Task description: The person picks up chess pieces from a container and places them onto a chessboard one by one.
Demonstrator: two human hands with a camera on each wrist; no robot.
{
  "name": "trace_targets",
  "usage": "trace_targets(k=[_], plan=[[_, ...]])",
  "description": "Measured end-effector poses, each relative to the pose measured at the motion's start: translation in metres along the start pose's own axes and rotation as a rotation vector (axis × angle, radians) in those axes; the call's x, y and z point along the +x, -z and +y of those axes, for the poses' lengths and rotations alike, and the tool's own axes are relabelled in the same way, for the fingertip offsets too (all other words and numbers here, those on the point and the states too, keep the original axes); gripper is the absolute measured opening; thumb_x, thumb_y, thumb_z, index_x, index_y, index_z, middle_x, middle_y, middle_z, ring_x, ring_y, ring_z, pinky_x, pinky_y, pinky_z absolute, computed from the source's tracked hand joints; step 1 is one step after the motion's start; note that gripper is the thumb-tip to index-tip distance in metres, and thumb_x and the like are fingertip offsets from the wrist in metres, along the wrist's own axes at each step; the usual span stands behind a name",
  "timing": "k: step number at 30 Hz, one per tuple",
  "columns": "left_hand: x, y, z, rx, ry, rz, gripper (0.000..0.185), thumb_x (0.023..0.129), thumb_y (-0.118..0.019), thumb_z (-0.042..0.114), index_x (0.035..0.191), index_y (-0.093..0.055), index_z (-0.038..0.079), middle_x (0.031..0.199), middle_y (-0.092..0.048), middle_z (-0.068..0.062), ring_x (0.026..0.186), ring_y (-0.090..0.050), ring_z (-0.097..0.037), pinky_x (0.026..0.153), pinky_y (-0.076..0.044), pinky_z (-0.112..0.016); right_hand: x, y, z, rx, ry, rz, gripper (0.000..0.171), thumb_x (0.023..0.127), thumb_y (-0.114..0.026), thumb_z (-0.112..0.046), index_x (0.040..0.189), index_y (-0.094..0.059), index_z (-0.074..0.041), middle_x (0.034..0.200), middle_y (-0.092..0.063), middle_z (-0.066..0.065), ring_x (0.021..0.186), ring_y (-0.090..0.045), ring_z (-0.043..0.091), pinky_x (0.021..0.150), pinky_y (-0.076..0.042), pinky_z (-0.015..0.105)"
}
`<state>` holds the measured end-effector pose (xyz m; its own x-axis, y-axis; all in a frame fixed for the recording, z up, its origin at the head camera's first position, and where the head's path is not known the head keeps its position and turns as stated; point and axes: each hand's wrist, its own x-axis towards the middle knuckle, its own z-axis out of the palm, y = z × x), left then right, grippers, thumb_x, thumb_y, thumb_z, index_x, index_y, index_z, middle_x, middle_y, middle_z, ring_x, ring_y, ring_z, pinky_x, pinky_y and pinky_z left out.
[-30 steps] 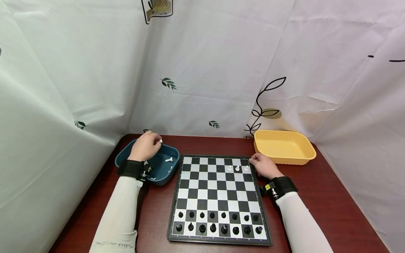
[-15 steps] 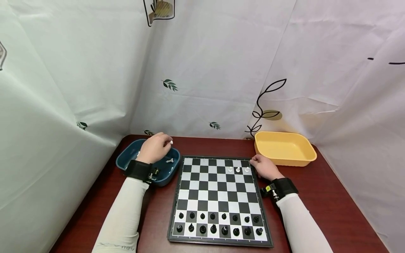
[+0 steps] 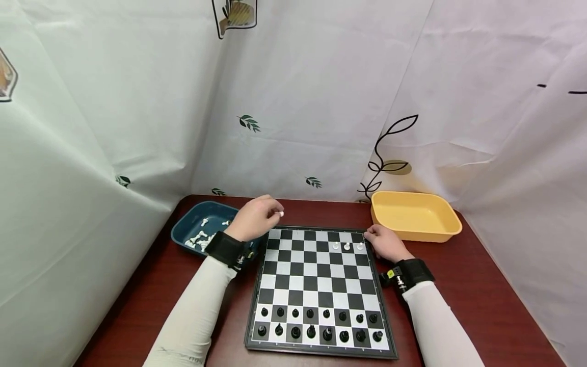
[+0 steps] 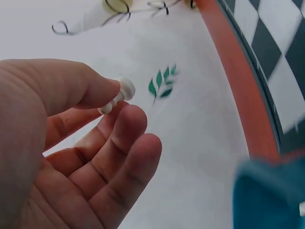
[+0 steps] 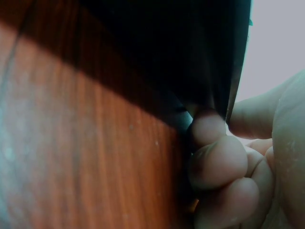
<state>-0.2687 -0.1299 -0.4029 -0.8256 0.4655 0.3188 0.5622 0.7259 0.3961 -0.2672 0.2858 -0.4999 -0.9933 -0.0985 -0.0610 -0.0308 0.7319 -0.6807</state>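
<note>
My left hand (image 3: pixel 274 214) hovers over the far left corner of the chessboard (image 3: pixel 316 278) and pinches a small white chess piece (image 3: pixel 281 214) between thumb and fingers. The left wrist view shows that piece (image 4: pixel 120 93) at the fingertips of the left hand (image 4: pixel 121 102). My right hand (image 3: pixel 369 236) grips the board's right edge near its far corner. In the right wrist view its fingers (image 5: pixel 214 157) curl against the dark board edge (image 5: pixel 228 71). Three white pieces (image 3: pixel 347 246) stand in the far right squares. Black pieces (image 3: pixel 316 323) fill the two nearest rows.
A blue tray (image 3: pixel 194 224) with several white pieces (image 3: pixel 201 237) sits left of the board. At the back right stands a yellow tray (image 3: pixel 415 216) with nothing in it. The dark red table (image 3: pixel 458 285) is hemmed in by white curtains.
My left hand has lifted out of the blue tray and moved right to the board's far left corner, carrying the white piece. The right hand has stayed put.
</note>
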Motion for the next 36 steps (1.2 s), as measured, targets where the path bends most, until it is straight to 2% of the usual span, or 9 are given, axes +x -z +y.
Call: trace_targets(k=[4,9,16,20,26,31,36], plan=[[0.008,-0.011,0.013,0.002,-0.035,-0.046,0.013,0.107,-0.071,0.011,0.115,-0.081,0.011,0.107,-0.072,-0.003,0.093,-0.066,-0.018,0.086,-0.058,-0.038,0.001,0.001,0.0,0.005,-0.005,-0.011,0.032,0.115,-0.057,-0.026,0.125,-0.065,0.003,0.066,-0.06,0.005,0.053,-0.062,0.022,0.062,-0.051,0.039],[0.013,-0.028,0.022,0.029,-0.079,-0.092,0.009,0.106,-0.072,0.011,0.11,-0.08,0.014,0.102,-0.07,0.0,0.087,-0.062,-0.014,0.08,-0.057,-0.033,0.001,0.002,0.0,0.002,-0.007,-0.012,0.031,0.115,-0.057,-0.026,0.124,-0.065,0.003,0.065,-0.059,0.005,0.053,-0.062,0.023,0.062,-0.05,0.039],[0.024,-0.047,0.036,0.047,-0.159,-0.168,0.01,0.107,-0.071,0.01,0.107,-0.079,0.015,0.102,-0.068,0.001,0.087,-0.061,-0.012,0.08,-0.055,-0.03,0.0,0.003,-0.002,-0.005,-0.009,-0.015,0.033,0.116,-0.056,-0.026,0.126,-0.064,0.004,0.068,-0.06,0.006,0.054,-0.062,0.023,0.062,-0.05,0.039],[0.029,-0.057,0.041,0.05,-0.171,-0.217,0.011,0.108,-0.07,0.011,0.106,-0.079,0.016,0.101,-0.067,0.003,0.087,-0.059,-0.011,0.08,-0.054,-0.029,0.0,0.002,-0.001,-0.007,-0.017,-0.012,0.034,0.115,-0.056,-0.026,0.128,-0.064,0.004,0.069,-0.061,0.006,0.054,-0.062,0.022,0.063,-0.05,0.039],[0.034,-0.072,0.046,0.058,-0.197,-0.263,0.013,0.107,-0.069,0.01,0.108,-0.082,0.013,0.103,-0.069,0.002,0.09,-0.061,-0.011,0.082,-0.054,-0.029,0.002,0.002,0.001,-0.003,-0.015,-0.013,0.031,0.115,-0.056,-0.026,0.124,-0.065,0.002,0.067,-0.06,0.006,0.054,-0.062,0.022,0.063,-0.05,0.039],[0.039,-0.084,0.048,0.072,-0.22,-0.296,0.012,0.107,-0.07,0.011,0.107,-0.082,0.016,0.103,-0.069,0.003,0.091,-0.061,-0.01,0.084,-0.053,-0.027,0.002,0.001,0.001,-0.008,-0.016,-0.011,0.031,0.115,-0.056,-0.026,0.125,-0.065,0.002,0.068,-0.061,0.006,0.054,-0.062,0.023,0.063,-0.05,0.039],[0.041,-0.089,0.053,0.071,-0.235,-0.315,0.012,0.106,-0.071,0.01,0.106,-0.081,0.015,0.102,-0.07,0.002,0.091,-0.061,-0.011,0.084,-0.054,-0.027,0.001,0.001,0.001,-0.001,-0.017,-0.012,0.031,0.115,-0.057,-0.026,0.126,-0.065,0.002,0.068,-0.061,0.006,0.054,-0.062,0.022,0.063,-0.05,0.039]])
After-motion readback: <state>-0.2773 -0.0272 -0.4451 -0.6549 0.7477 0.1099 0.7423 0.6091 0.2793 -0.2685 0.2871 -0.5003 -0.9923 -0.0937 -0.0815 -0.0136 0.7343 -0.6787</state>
